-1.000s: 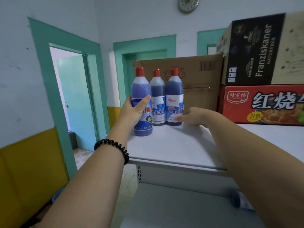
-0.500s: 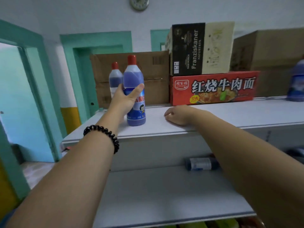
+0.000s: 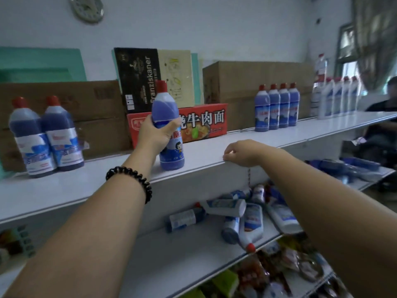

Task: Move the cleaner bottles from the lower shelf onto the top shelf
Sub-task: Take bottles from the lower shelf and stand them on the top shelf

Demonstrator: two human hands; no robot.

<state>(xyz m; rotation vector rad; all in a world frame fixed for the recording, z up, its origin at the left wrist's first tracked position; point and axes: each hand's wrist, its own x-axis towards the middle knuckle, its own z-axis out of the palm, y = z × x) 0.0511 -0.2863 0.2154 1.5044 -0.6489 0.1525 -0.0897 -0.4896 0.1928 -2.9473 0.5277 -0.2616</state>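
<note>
My left hand (image 3: 155,134) grips a blue cleaner bottle (image 3: 169,136) with a red cap, tilted slightly, its base on or just above the top shelf (image 3: 107,179) near the front edge. Two like bottles (image 3: 46,136) stand at the shelf's left. Several more (image 3: 277,107) stand in a row to the right, with white bottles (image 3: 337,97) beyond them. My right hand (image 3: 241,152) rests with curled fingers on the top shelf's front edge and holds nothing. On the lower shelf (image 3: 171,254) lies a heap of blue and white bottles (image 3: 236,216).
Cardboard boxes (image 3: 253,82), a black Franziskaner box (image 3: 137,78) and a red noodle box (image 3: 204,123) line the back of the top shelf. A clock (image 3: 87,8) hangs on the wall. A seated person (image 3: 384,117) is at far right. Packaged goods (image 3: 279,269) fill the shelf below.
The view has swung right along the shelf. My left hand has carried its bottle away from the two at the left, toward the red box. My right hand has slid back to the shelf edge.
</note>
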